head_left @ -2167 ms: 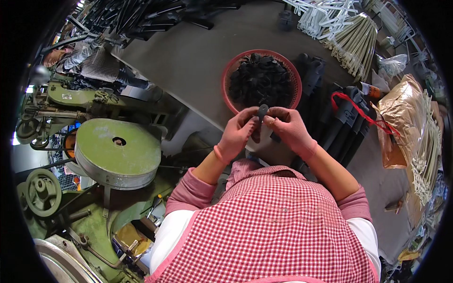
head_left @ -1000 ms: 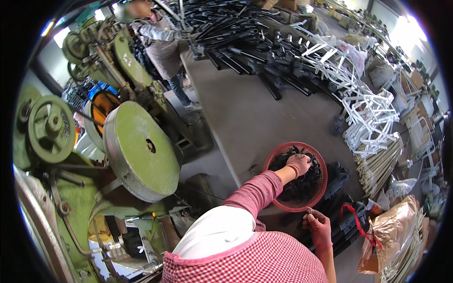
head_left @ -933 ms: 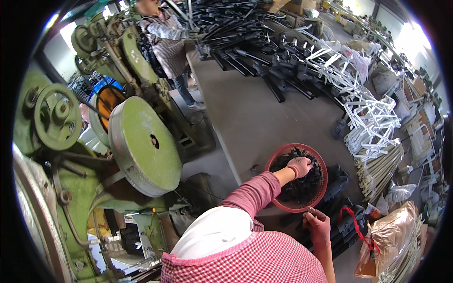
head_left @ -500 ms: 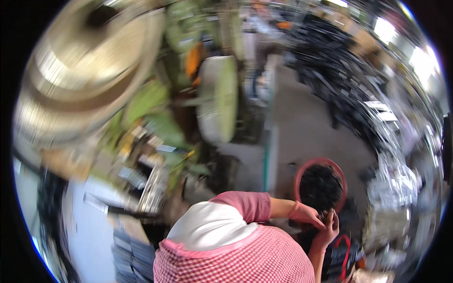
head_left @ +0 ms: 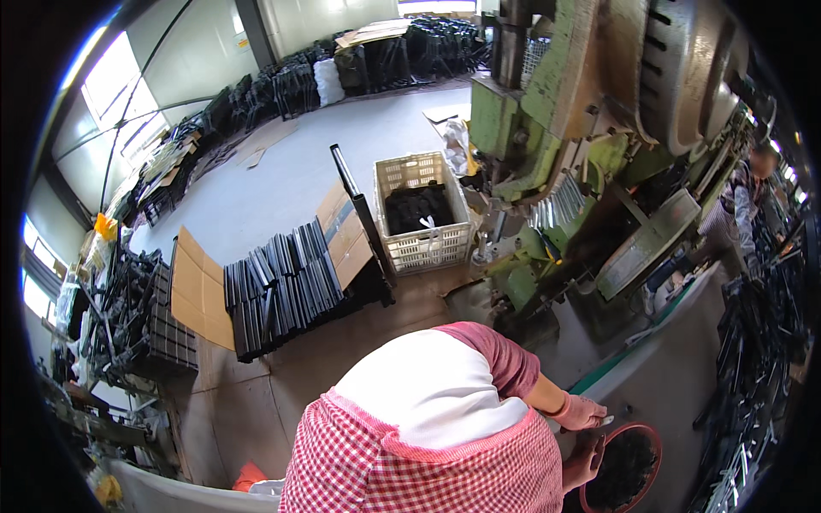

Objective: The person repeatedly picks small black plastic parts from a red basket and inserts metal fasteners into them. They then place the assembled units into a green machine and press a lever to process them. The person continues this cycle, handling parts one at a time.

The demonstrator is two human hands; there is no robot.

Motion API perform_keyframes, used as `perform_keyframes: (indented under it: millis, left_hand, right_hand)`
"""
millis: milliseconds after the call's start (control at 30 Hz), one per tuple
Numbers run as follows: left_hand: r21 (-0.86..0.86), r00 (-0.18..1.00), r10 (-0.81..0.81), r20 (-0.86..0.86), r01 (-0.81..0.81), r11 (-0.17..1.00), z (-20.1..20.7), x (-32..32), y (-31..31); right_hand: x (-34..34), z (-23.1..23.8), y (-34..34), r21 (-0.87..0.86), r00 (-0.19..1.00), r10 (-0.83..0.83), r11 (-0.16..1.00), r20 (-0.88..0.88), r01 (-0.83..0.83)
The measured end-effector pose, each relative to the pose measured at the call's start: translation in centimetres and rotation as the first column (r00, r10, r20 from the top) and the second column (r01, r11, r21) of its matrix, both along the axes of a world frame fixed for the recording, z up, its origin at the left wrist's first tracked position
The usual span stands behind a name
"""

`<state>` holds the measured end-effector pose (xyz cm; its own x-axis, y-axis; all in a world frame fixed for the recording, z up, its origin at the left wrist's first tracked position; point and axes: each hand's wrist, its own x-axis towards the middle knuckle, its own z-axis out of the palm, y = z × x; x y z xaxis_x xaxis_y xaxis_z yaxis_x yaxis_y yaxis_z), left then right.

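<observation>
At the lower right, my left hand (head_left: 581, 413), in a pink glove, reaches out from a maroon sleeve. Its fingers are pressed together, with a small pale spot at the tips that I cannot identify. Just below it, my right hand (head_left: 583, 462) is curled, fingers closed and pointing up. Whatever it may hold is hidden. The hands are apart, both by the near left side of a round red basket (head_left: 658, 455). Many small black pieces (head_left: 627, 468) fill the basket.
A green press machine (head_left: 547, 111) with a large wheel stands at upper right. Near it is a cream plastic crate (head_left: 428, 248) with black parts. Black bars (head_left: 282, 286) lie stacked between cardboard sheets. Piles of black parts line the right edge and far wall. Another person (head_left: 740, 205) is at far right.
The view has swung left, so the press and basket now sit farther right and the stacked bars show clearly. My hands, together before, have come apart.
</observation>
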<state>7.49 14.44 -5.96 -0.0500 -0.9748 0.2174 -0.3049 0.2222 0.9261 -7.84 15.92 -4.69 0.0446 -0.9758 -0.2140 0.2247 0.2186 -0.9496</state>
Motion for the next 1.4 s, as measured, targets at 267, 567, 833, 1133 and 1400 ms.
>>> perform_keyframes:
  millis: [267,567,833,1133,1400]
  left_hand:
    - [-0.212,0.814,0.571,0.110,-0.542,0.813,16.4,12.9,3.7]
    - [-0.168,0.878,0.434,-0.202,-0.468,0.868,17.9,13.4,9.6]
    - [-0.425,0.922,0.299,-0.246,-0.379,0.822,18.5,13.4,10.9]
    - [0.208,0.732,-0.060,-0.679,0.270,0.940,16.2,3.1,3.2]
    - [0.227,0.699,-0.165,-0.696,0.433,0.873,15.5,1.4,1.5]
  right_hand:
    - [-4.6,-0.4,1.2,-0.004,0.996,-0.094,0.996,-0.008,0.093]
    - [-5.9,0.4,2.0,-0.036,0.949,-0.106,0.992,0.296,0.122]
    - [-6.2,3.4,1.7,0.052,0.933,-0.258,0.966,0.253,0.253]
    - [-0.1,12.4,-0.6,-0.282,0.979,0.032,0.959,0.203,0.027]
    - [0.1,13.7,-0.4,-0.296,0.987,0.074,0.955,0.146,-0.028]
